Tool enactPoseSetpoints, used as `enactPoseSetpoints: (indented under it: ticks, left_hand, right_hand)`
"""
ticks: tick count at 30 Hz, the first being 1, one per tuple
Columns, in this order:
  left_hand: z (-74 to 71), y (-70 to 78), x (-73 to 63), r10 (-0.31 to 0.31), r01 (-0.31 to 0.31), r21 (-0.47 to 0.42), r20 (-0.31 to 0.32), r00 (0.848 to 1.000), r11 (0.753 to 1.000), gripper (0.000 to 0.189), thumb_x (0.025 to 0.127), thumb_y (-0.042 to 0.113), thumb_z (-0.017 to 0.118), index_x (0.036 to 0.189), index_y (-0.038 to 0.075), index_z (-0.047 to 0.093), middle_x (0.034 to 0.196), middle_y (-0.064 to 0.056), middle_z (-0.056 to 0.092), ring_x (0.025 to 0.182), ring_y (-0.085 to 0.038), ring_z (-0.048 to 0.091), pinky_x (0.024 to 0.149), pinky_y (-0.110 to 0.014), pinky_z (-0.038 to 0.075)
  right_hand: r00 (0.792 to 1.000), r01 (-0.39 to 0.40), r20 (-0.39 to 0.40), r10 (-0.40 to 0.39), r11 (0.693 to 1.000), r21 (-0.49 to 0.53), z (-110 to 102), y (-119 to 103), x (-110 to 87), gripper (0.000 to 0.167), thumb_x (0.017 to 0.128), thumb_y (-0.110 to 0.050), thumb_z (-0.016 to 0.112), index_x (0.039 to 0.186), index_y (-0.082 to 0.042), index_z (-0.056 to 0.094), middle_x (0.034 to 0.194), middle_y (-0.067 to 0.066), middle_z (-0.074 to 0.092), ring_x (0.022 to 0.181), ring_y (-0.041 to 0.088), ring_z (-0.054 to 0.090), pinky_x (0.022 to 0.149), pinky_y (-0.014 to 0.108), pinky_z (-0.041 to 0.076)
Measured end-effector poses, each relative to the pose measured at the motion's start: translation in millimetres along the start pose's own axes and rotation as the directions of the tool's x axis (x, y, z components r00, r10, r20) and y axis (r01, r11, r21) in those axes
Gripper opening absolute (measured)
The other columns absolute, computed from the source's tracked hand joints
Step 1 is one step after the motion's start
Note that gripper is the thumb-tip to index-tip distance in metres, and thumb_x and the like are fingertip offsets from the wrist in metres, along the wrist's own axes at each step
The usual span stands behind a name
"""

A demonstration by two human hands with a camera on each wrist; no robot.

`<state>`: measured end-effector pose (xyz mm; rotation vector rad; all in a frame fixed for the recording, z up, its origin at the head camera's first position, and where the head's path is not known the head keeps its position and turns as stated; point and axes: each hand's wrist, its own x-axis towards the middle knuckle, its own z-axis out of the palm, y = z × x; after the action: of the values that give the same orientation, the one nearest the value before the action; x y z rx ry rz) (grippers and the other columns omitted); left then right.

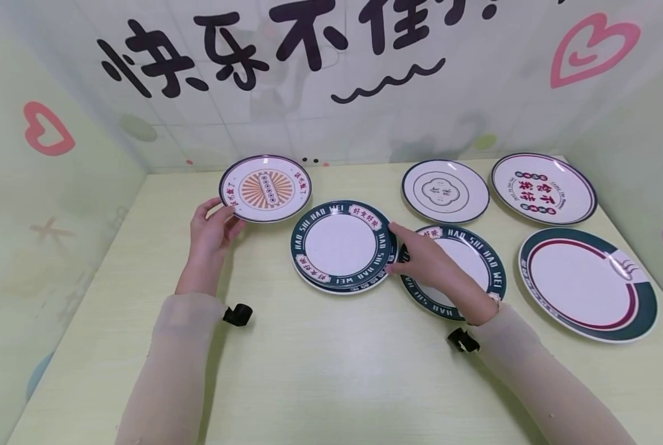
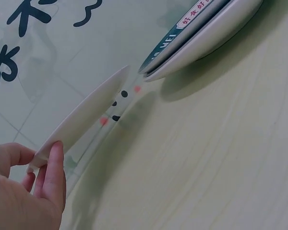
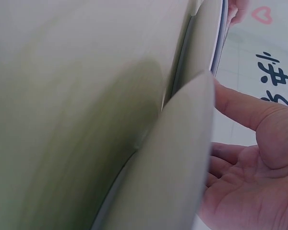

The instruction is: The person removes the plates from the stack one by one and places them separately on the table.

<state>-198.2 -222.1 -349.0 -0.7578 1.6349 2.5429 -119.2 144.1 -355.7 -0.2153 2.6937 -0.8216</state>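
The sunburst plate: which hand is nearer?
Left. The left hand grips the sunburst plate at its near-left rim; the right hand is apart, at the stacked dark-rimmed plates.

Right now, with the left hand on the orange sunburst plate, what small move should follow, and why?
Probably carry the sunburst plate toward the green-rimmed stack: the left hand pinches its lifted rim, and the right hand touches the stack's edge.
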Motion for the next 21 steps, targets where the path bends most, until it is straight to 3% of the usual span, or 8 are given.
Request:
enactPoseSetpoints:
  ticks: [15, 21]
  left_hand:
    - [-3.7, -8.9, 13.0, -0.038, 0.04, 0.061, -0.031, 0.999, 0.997, 0.046, 0.096, -0.001, 0.058, 0.136, 0.018, 0.043, 0.111, -0.003, 0.056, 0.075, -0.01, 0.069, 0.071, -0.02, 0.062]
    - [-1.6, -8.2, 12.4, -0.056, 0.056, 0.106, 0.002, 0.998, 0.993, 0.058, 0.098, 0.0, 0.057, 0.15, 0.016, 0.037, 0.111, -0.001, 0.056, 0.081, -0.009, 0.068, 0.076, -0.019, 0.061]
  right_hand:
    - [1.0, 0.001, -0.003, -0.001, 1.0, 0.01, 0.8, 0.6, -0.4, 0.087, 0.09, -0.019, 0.075, 0.159, -0.007, 0.023, 0.165, 0.016, 0.024, 0.152, 0.037, 0.025, 0.123, 0.05, 0.029]
    - [1.0, 0.005, -0.006, -0.005, 1.0, 0.008, 1.3, 1.8, 0.6, 0.088, 0.089, -0.02, 0.075, 0.159, -0.007, 0.022, 0.165, 0.015, 0.024, 0.152, 0.036, 0.025, 0.123, 0.05, 0.029]
